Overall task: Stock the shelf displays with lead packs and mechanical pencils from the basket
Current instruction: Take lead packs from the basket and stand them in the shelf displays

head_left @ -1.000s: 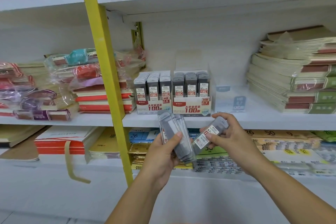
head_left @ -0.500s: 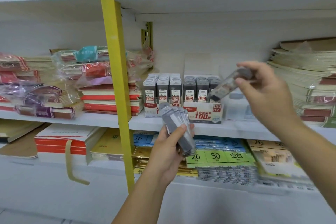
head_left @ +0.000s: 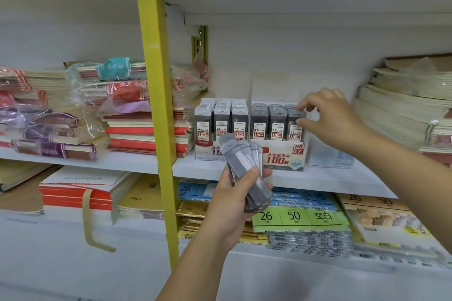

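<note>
1. My left hand (head_left: 234,205) grips a fan of lead packs (head_left: 244,173), hiding part of the 0.5 box (head_left: 205,151).
2. My right hand (head_left: 327,117) pinches one pack (head_left: 293,116) in the right row of the display box (head_left: 283,154) (marked "HB 0.7", "100").
3. Notebook stacks (head_left: 403,110) flank both.

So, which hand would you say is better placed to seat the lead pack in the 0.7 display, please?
Right. The right hand pinches a pack at the right column of the display; the left hand is lower, gripping the spare packs.
</note>
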Available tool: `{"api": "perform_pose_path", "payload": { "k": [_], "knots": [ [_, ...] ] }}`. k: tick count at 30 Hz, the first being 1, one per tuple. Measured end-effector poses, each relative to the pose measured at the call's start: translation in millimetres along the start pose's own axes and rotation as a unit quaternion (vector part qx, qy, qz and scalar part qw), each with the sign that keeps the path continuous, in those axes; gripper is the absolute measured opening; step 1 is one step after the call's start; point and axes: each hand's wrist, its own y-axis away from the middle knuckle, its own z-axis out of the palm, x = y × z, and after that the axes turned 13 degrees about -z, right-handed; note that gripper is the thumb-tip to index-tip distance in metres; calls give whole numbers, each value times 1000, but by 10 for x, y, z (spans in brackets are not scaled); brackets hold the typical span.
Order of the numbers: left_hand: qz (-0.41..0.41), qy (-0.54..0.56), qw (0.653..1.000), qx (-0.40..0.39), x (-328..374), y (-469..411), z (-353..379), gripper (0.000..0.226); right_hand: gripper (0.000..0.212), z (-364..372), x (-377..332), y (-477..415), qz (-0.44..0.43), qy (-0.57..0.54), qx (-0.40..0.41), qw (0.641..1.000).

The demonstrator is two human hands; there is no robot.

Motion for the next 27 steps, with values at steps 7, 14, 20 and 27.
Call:
{"api": "perform_pose_path", "payload": {
  "k": [7, 14, 20, 27],
  "knots": [
    [23, -86, 995, 50, 66, 109, 34, 41, 18, -46, -428, 390, -22, -131, 125, 983],
    [67, -152, 983, 78, 186, 189, 149, 43, 28, 39, -876, 650, 16, -443, 35, 896],
    [89, -174, 978, 66, 289, 96, 269, 48, 25, 55, -684, 578, 65, -502, 90, 858],
    [43, -156, 985, 68, 227, 80, 214, 39, 27, -42, -516, 564, 62, -584, 46, 808]
  ]
}}
